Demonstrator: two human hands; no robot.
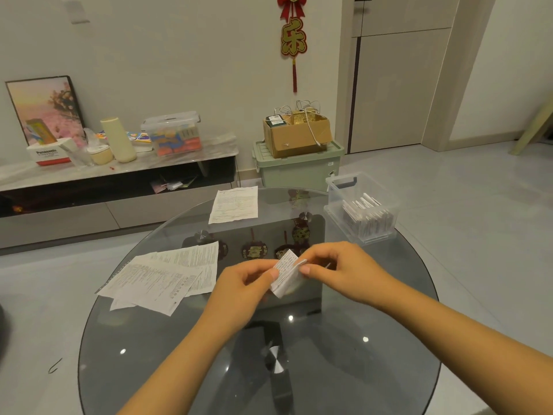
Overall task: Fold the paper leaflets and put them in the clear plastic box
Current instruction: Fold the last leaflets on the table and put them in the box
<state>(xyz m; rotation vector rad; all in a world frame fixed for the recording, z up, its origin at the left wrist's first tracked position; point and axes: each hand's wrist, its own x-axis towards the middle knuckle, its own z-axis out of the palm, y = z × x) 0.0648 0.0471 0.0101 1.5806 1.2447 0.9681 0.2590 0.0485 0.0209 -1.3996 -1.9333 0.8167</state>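
Folding a leaflet over the bench

My left hand (248,283) and right hand (335,268) pinch the folded leaflet (287,272) in their fingers, clear plastic box (363,187) nearby.

"Panasonic" on white box (49,153); "乐" perhaps on wall ornament (293,37)

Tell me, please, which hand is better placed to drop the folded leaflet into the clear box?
The right hand, probably. It already pinches the folded leaflet together with the left hand, and the clear plastic box stands on the table's far right, on its side.
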